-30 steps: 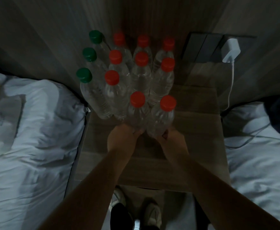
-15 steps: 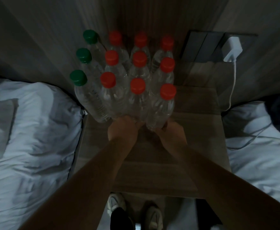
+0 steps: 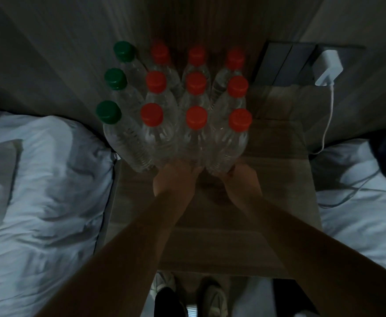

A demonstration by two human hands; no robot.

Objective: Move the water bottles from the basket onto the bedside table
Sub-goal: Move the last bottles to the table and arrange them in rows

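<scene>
Both hands close low on the front row. The left hand [image 3: 173, 179] seems wrapped round the foot of the neighbour bottle [image 3: 194, 145], and the right hand [image 3: 240, 181] round the foot of the corner bottle [image 3: 229, 147]. The fingers are mostly hidden behind the plastic in this dim light, so I cannot tell how firm the hold is. Both bottles stand on the bedside table [image 3: 279, 184], in the front row of a tight block of twelve water bottles [image 3: 195, 97]; the basket is not in view. I judge that the main danger comes from the low hold, because a push at the foot can tip a tall, narrow bottle whose cap end is free. The front row touches the rows behind, so one tilt could run through the block like dominoes. The green-capped bottle [image 3: 123, 143] at the front left stands at the table edge beside the left bed [image 3: 38, 179], and a sideways press could send it off there. Further back, the last row is close to the wall [image 3: 210, 24] and has no room to give way. The charger [image 3: 328, 65] and its cable [image 3: 324, 129] hang to the right, apart from the bottles, and seem a small risk unless an arm swings wide.
</scene>
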